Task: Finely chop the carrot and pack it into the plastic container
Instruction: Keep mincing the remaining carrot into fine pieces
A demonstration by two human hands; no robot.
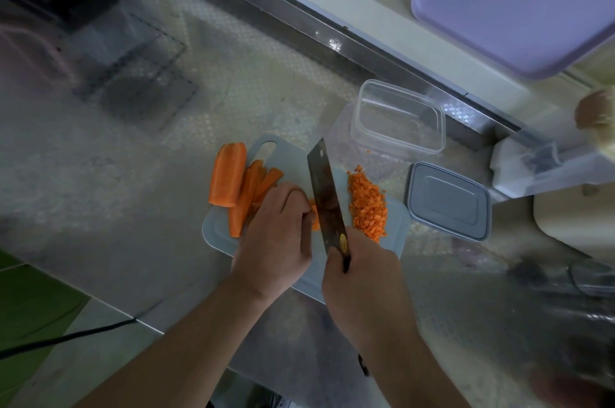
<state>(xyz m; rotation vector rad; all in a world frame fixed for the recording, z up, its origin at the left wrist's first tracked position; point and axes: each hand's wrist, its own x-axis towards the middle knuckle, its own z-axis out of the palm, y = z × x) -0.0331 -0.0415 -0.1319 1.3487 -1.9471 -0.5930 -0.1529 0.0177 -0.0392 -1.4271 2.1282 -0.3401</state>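
A pale blue cutting board lies on the metal desk. The left hand is curled down over carrot strips, pinning them to the board, knuckles just beside the flat of the cleaver. A small cut section of carrot shows between the left fingertips and the blade. The right hand is wrapped around the cleaver handle, blade edge down on the board. A thick uncut carrot piece rests at the board's far-left edge, touching the strips, left of the left hand. The pile of diced carrot sits on the board right of the blade, just beyond the right hand. The clear plastic container stands open on the desk beyond the board, holding no carrot that can be seen. Its grey lid lies flat on the desk to the right of the board.
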